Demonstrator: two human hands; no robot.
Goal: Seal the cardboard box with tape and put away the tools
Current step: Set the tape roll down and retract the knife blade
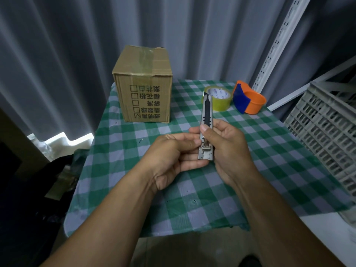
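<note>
While both hands meet above the middle of the surface (250, 170), they share one tool between them: a metal utility knife (206, 128) held nearly upright, its tip pointing away from the person. The right hand (225, 149) wraps around the lower half of the knife, thumb laid along the front of the handle just under the black slider strip. The left hand (173, 157) closes in from the side, its fingertips (194, 142) pinching at the silver end piece near the bottom of the handle, palm turned upward and toward the knife. Whether any blade sticks out at the top cannot be told. Under the hands lies a green-and-white checked cloth covering the surface. Farther back on the left stands the cardboard box (143, 84), closed, with a strip of clear tape running across its top flaps and down the front face, which bears upside-down printed characters and a column of check squares. To the right of the box, well apart from it, a roll of clear packing tape (218, 98) stands tilted on the cloth, partly behind the knife's tip in this view. Just beside the roll sits an orange tape dispenser (249, 98) with a blue blade guard. Beyond the right edge of the surface, a grey plastic crate (325, 128) leans near a white slotted shelf upright (277, 45), and grey curtains (67, 54) hang behind everything.
</note>
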